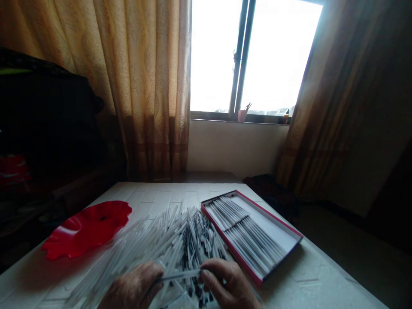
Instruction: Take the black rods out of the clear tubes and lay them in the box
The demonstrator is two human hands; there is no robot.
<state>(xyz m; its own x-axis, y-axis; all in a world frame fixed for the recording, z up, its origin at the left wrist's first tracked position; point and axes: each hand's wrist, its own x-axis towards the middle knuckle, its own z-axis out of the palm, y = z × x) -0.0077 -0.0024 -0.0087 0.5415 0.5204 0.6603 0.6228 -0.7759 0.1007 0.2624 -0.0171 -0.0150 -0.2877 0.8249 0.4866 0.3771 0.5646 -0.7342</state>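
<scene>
Both of my hands are at the bottom edge, over a big heap of clear pen tubes and thin dark refills (167,244) on the white table (309,279). My left hand (133,289) and my right hand (230,285) are closed in pinches on the two ends of one clear pen tube (180,275), held level between them. To the right of the heap lies a flat red-rimmed box (291,234) with two rows of pens laid side by side in it.
A red wavy-edged plastic plate (85,229) sits at the table's left. Beyond the table are yellow curtains (141,86), a bright window (251,56) with a small pot on its sill, and dark furniture at the left.
</scene>
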